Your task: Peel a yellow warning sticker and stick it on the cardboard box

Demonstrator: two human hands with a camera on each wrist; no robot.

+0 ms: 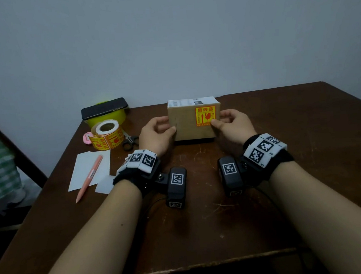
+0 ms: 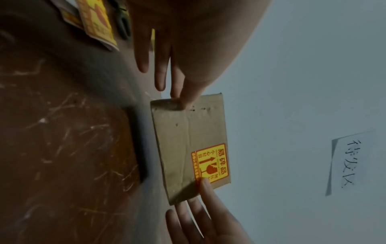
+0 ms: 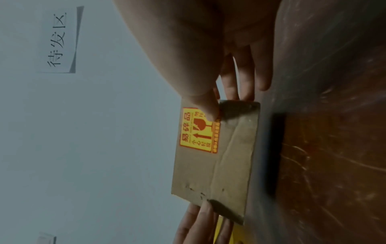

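Yellow warning sticker [image 1: 205,116] sits upright on the cardboard box [image 1: 192,122], upper right of its near face. Box's long axis runs left-right, held above the table [image 1: 307,147]. Left hand [image 1: 156,134] grips its left edge; right hand [image 1: 232,124] grips the right, thumb on the sticker's corner.

Your yellow warning sticker [image 1: 205,116] on the cardboard box [image 1: 190,127] reads 易碎品 in red, with 小心轻放 beside an arrow and a broken-glass symbol. The paper note [image 3: 60,40] on the wall says 待发区. The white shipping label [image 1: 191,102] on the box top is too blurred to read.
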